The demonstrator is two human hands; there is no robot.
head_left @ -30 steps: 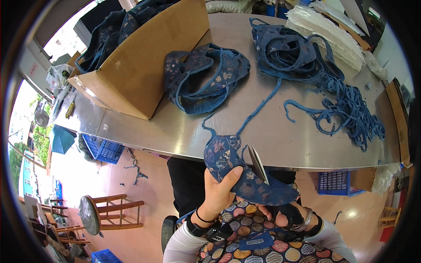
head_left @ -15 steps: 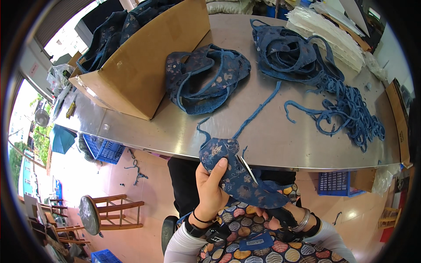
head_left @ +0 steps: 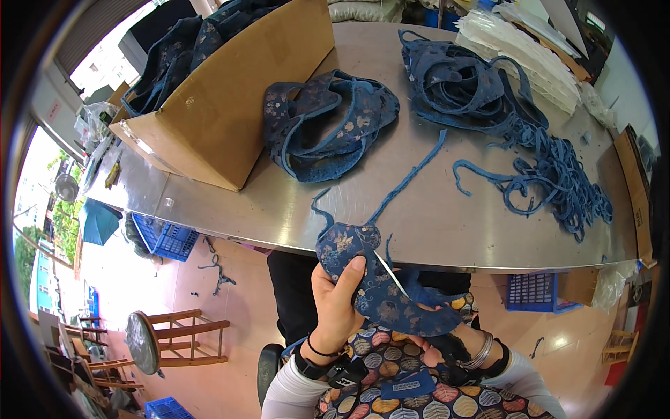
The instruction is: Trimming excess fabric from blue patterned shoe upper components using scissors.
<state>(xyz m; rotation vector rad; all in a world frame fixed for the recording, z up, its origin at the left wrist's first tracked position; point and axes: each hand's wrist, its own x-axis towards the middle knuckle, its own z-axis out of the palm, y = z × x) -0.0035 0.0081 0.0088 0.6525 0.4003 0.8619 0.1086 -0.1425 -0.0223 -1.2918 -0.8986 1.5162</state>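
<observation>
My left hand [head_left: 333, 302] pinches a curved piece of dark blue floral fabric [head_left: 405, 313], thumb on top, just past the table's near edge. A pair of scissors [head_left: 392, 276] shows one bright blade lying over the fabric's right edge. My right hand [head_left: 472, 339] holds the scissors from below. The fabric covers part of this hand, and black handles show by its fingers. From the fabric's upper end a thin blue strip [head_left: 410, 178] runs up across the table, and a shorter strip [head_left: 321, 207] curls beside it.
On the metal table [head_left: 426, 223] lie a looped floral fabric bundle [head_left: 349, 157], a coiled bundle [head_left: 453, 87] and a heap of blue trimmings [head_left: 565, 181]. A cardboard box [head_left: 230, 98] of fabric stands at the left. A wooden stool [head_left: 144, 342] lies in the lower left.
The scissors' blade has shifted up and left along the fabric and shows more. The fabric's upper end has dipped slightly. My right hand's fingers have moved a little under the fabric.
</observation>
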